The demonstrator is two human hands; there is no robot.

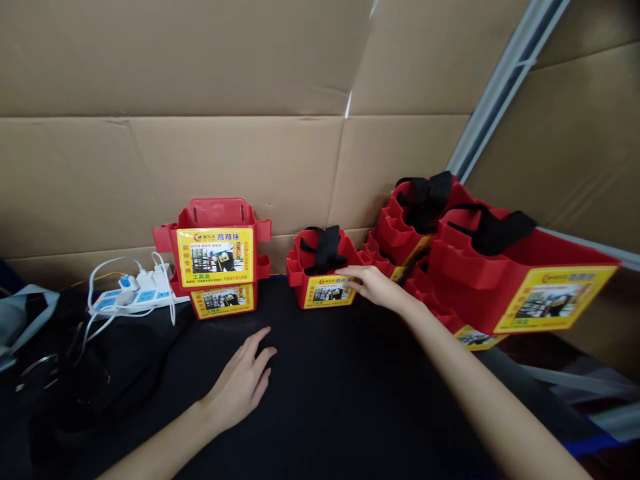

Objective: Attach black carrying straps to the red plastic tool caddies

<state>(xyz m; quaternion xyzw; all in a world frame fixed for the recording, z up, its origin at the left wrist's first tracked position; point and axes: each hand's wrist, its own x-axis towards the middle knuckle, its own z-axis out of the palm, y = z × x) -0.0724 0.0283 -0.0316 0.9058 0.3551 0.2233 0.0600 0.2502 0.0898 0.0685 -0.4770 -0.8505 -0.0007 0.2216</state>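
Red box touching R hand, fwd-rt of L hand.

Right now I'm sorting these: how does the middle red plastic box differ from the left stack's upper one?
The middle red plastic box shows a black fabric strap; the upper red plastic box shows none. The right hand is at the middle box's rim; the upper box is untouched. The upper box is stacked on a lower red box; none shows beneath the middle box. Both have yellow labels.
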